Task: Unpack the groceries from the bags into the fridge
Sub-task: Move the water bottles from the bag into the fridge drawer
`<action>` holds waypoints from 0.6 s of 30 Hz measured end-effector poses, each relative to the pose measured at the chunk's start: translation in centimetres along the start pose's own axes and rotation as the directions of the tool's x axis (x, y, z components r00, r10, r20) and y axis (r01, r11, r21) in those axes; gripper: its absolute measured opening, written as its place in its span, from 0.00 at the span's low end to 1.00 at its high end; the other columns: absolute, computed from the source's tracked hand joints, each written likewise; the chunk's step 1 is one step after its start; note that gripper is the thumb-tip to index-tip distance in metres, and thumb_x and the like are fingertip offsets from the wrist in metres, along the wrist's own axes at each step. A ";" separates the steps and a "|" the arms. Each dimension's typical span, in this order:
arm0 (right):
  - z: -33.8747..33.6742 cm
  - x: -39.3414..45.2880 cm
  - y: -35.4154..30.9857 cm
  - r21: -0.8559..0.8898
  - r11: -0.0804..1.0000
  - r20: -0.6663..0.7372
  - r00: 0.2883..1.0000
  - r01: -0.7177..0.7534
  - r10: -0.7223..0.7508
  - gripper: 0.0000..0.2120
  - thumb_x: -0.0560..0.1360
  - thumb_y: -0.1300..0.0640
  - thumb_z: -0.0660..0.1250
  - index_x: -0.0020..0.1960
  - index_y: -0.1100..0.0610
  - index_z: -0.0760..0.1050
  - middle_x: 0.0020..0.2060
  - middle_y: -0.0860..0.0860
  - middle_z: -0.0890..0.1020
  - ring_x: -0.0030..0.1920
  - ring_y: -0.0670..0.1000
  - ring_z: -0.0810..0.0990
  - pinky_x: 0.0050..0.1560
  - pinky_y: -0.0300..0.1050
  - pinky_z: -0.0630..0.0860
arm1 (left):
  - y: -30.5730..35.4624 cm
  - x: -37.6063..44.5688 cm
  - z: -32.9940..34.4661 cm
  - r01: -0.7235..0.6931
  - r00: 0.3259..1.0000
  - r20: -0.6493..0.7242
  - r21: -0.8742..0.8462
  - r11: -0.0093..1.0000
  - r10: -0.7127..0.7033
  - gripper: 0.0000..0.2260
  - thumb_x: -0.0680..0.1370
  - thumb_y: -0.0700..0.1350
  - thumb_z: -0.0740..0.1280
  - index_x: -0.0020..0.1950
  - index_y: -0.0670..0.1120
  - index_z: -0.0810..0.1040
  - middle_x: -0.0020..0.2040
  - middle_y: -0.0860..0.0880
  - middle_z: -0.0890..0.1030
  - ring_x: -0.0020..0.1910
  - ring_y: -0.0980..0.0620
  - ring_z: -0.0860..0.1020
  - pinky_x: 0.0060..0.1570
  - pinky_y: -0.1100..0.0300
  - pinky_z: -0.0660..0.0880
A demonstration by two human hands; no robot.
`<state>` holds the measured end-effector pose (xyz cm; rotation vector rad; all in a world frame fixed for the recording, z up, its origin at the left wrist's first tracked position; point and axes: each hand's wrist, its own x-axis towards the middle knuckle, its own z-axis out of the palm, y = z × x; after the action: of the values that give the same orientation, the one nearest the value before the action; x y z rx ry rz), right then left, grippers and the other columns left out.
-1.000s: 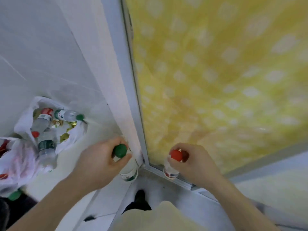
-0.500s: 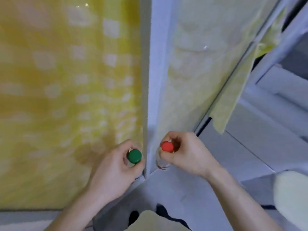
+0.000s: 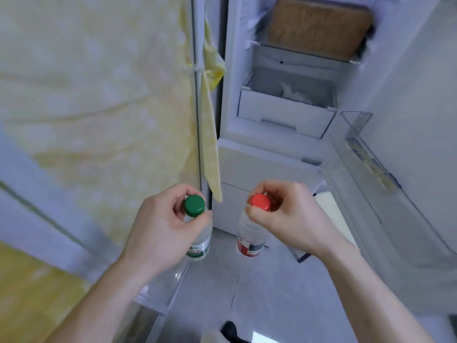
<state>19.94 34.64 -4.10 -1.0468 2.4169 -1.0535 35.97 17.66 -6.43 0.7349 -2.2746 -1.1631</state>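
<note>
While each of two hands grips a bottle [image 3: 199, 240] neck — yellow cloth [image 3: 210, 149] beside open fridge [image 3: 284, 112].

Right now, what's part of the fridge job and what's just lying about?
Job:
- green-cap bottle, held by left hand
- red-cap bottle, held by right hand
- open fridge, its drawer, door shelf

Lying about:
- yellow cloth
- brown block

Your two bare forearms reach forward, side by side. Your left hand [image 3: 163, 226] curls its fingers around a bottle neck [image 3: 195, 214]; your right hand [image 3: 286, 219] pinches another just under its cap [image 3: 259, 202].
</note>
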 end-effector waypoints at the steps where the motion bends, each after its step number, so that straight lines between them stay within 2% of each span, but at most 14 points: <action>1: -1.0 0.5 0.7 0.009 1.000 -0.029 1.000 -0.009 0.009 0.02 0.70 0.52 0.72 0.42 0.49 0.82 0.36 0.47 0.84 0.39 0.50 0.82 0.44 0.50 0.81 | 0.6 1.1 1.0 -0.021 1.000 0.004 -0.020 1.000 0.021 0.08 0.71 0.45 0.78 0.43 0.49 0.80 0.33 0.48 0.76 0.30 0.55 0.67 0.32 0.59 0.65; 3: -2.9 1.5 1.9 0.013 1.000 -0.088 0.996 -0.024 0.025 0.02 0.70 0.52 0.73 0.42 0.50 0.82 0.37 0.46 0.85 0.40 0.49 0.82 0.45 0.50 0.82 | 1.8 3.3 2.9 -0.062 0.998 0.007 -0.040 0.997 0.062 0.08 0.71 0.45 0.78 0.44 0.49 0.80 0.34 0.47 0.76 0.31 0.52 0.68 0.35 0.53 0.68; 7: -6.2 3.3 4.1 0.045 0.997 -0.175 0.982 -0.060 0.067 0.04 0.71 0.52 0.74 0.44 0.51 0.82 0.37 0.48 0.84 0.39 0.51 0.81 0.43 0.50 0.80 | 4.1 7.4 6.1 -0.119 0.992 0.033 -0.100 0.988 0.122 0.08 0.71 0.44 0.78 0.46 0.50 0.81 0.34 0.47 0.77 0.36 0.44 0.73 0.37 0.51 0.73; 10: -8.5 4.2 5.3 0.069 0.995 -0.249 0.965 -0.072 0.087 0.03 0.71 0.53 0.74 0.43 0.51 0.82 0.36 0.47 0.84 0.38 0.49 0.81 0.41 0.47 0.78 | 5.6 10.5 8.1 -0.149 0.986 0.059 -0.127 0.981 0.157 0.07 0.71 0.44 0.78 0.45 0.51 0.81 0.34 0.50 0.77 0.34 0.49 0.72 0.37 0.57 0.71; 12: -9.8 4.9 5.9 0.079 0.994 -0.288 0.953 -0.079 0.099 0.02 0.71 0.53 0.74 0.43 0.51 0.82 0.37 0.46 0.84 0.36 0.47 0.81 0.39 0.43 0.77 | 6.6 12.7 9.3 -0.169 0.981 0.077 -0.140 0.976 0.181 0.07 0.71 0.44 0.78 0.44 0.51 0.82 0.35 0.50 0.78 0.34 0.50 0.72 0.37 0.57 0.71; 15: -11.2 6.1 6.5 0.087 0.992 -0.348 0.931 -0.089 0.114 0.03 0.71 0.53 0.74 0.43 0.50 0.82 0.37 0.47 0.85 0.39 0.50 0.82 0.43 0.49 0.78 | 7.9 15.9 11.0 -0.213 0.967 0.111 -0.152 0.965 0.231 0.07 0.71 0.46 0.78 0.45 0.51 0.81 0.37 0.45 0.79 0.38 0.42 0.74 0.39 0.49 0.75; 18: -12.2 7.6 7.1 0.103 0.985 -0.374 0.912 -0.137 0.166 0.04 0.70 0.50 0.74 0.44 0.48 0.83 0.37 0.45 0.84 0.39 0.49 0.82 0.46 0.53 0.81 | 8.6 19.1 12.3 -0.240 0.955 0.134 -0.169 0.956 0.264 0.09 0.71 0.47 0.78 0.46 0.52 0.81 0.37 0.43 0.79 0.38 0.41 0.74 0.40 0.47 0.75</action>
<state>4.76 38.59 -0.78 -0.6607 2.6781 -1.3878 12.04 16.61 -2.44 0.2933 -2.2913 -1.2874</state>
